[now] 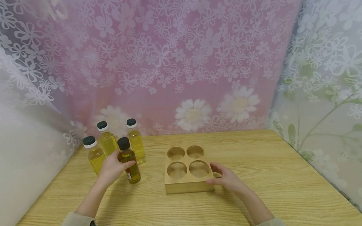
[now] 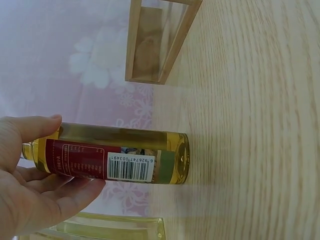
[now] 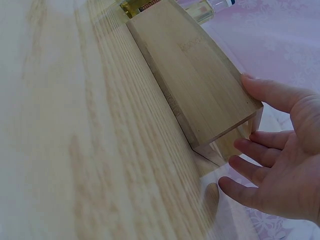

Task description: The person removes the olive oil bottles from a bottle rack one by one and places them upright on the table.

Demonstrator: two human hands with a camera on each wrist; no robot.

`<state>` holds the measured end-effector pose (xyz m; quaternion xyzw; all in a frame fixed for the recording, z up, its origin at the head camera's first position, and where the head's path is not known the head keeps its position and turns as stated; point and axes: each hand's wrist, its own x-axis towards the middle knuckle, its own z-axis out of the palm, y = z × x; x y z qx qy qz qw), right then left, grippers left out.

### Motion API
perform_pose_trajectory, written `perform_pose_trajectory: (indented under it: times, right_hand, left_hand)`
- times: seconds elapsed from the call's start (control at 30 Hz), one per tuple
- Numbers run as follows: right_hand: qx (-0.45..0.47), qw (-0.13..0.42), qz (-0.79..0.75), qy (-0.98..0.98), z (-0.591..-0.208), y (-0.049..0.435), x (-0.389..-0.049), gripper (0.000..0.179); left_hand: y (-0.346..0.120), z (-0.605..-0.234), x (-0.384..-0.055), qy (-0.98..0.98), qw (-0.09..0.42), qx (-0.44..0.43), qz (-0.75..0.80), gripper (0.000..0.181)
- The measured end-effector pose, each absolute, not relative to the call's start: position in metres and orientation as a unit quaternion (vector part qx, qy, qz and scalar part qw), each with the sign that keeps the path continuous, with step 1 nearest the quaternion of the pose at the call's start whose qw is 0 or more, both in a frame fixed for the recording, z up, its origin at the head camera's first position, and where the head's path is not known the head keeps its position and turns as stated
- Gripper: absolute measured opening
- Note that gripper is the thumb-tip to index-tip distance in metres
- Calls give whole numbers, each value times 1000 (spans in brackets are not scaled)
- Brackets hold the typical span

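Note:
My left hand (image 1: 111, 168) grips a glass bottle of golden oil (image 1: 133, 171) with a black cap, thumb on one side and fingers on the other. In the left wrist view that oil bottle (image 2: 120, 155) shows a red label with a barcode; whether its base touches the table I cannot tell. A wooden block holder (image 1: 188, 186) with several round holes stands on the table, to the right of the bottle. My right hand (image 1: 229, 180) touches its right front corner. In the right wrist view the thumb lies at the wooden holder's (image 3: 195, 75) upper edge, the other fingers spread along its side.
Three more oil bottles with dark caps and white rings, one at the left (image 1: 96, 158), one behind (image 1: 108, 141) and one further right (image 1: 136, 142), stand around the left hand. Patterned curtains (image 1: 181, 62) hang behind the wood-grain table (image 1: 254, 150) and along both sides.

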<state>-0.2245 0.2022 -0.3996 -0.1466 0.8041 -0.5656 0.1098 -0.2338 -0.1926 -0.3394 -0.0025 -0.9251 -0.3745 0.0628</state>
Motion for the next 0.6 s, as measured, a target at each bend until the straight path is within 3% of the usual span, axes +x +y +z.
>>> perform_pose_trajectory:
  times: [0.4, 0.6]
  right_hand:
    - [-140, 104, -562, 808, -398, 200, -226, 78]
    - [-155, 110, -560, 806, -399, 201, -226, 76]
  left_hand:
    - [-194, -345, -232, -918, 59, 0, -391, 66]
    - [-193, -343, -224, -909, 96, 3, -406, 64]
